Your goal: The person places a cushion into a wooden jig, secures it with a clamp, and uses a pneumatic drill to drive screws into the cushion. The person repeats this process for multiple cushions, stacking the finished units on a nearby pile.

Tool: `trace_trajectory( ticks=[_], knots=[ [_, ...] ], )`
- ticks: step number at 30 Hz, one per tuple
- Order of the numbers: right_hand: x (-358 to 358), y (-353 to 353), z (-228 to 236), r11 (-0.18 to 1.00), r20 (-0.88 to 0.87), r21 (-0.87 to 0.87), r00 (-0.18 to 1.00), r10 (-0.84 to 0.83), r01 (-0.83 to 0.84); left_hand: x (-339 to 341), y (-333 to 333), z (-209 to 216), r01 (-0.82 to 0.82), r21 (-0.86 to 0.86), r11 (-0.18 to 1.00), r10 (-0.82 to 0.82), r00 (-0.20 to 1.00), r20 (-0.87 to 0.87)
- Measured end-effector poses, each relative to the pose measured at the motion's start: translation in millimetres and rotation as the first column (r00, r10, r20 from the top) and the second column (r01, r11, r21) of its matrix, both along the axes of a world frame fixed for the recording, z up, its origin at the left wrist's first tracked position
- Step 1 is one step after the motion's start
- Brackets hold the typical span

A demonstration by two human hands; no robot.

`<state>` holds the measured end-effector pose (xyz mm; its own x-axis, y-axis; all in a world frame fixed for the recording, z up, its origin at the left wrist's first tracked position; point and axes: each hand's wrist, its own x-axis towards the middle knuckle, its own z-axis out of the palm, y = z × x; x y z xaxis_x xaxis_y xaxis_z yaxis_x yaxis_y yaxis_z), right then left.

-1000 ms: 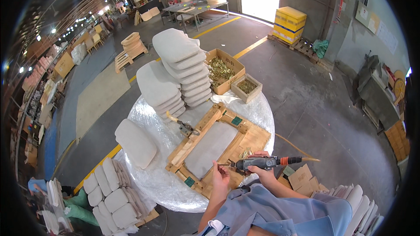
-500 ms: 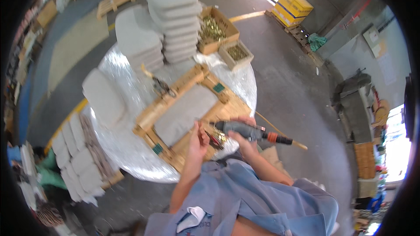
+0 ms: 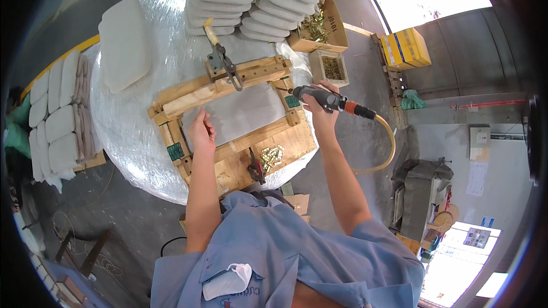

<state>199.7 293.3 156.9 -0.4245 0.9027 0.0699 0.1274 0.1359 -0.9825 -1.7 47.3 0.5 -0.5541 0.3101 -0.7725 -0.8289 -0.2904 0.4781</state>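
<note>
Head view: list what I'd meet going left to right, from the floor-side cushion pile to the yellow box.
Cushion pile → single cushion → left hand → loose gold-coloured metal pieces → right hand gripping the drill → yellow box.

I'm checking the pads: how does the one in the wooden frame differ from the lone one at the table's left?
The framed pad sits inside the wooden frame; the lone pad lies loose on the table. The framed pad looks flat, the lone pad plumper with rounded corners. Both are greyish.
</note>
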Motion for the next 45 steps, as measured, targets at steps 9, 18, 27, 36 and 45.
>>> trace_trajectory(
  ticks=[9, 18, 27, 36, 45],
  knots=[
    [-27.0, 17.7, -14.0, 1.000, 0.067, -0.009, 0.998, 0.000, 0.000, 2.6, 2.0, 6.8, 0.014, -0.027, 1.000, -0.016, 0.998, -0.053],
    [-27.1, 16.7, -11.0, 1.000, 0.127, -0.008, 0.992, 0.004, -0.003, 3.2, 1.8, 6.0, 0.020, -0.004, 1.000, -0.021, 0.998, -0.063],
    [-27.6, 10.6, -20.8, 0.999, 0.069, 0.048, 0.998, -0.016, 0.013, 2.2, 0.8, 9.6, 0.024, -0.013, 1.000, -0.025, 0.997, -0.078],
    [-22.9, 18.9, -31.8, 0.995, 0.084, 0.099, 0.996, 0.010, -0.018, 3.8, 1.9, 7.8, 0.036, -0.005, 0.999, -0.036, 0.996, -0.077],
    [-76.3, 62.4, 1.0, 0.998, 0.291, -0.042, 0.956, 0.046, -0.035, 3.4, 1.5, 4.4, 0.051, -0.014, 0.999, -0.052, 0.991, -0.127]
  ],
)
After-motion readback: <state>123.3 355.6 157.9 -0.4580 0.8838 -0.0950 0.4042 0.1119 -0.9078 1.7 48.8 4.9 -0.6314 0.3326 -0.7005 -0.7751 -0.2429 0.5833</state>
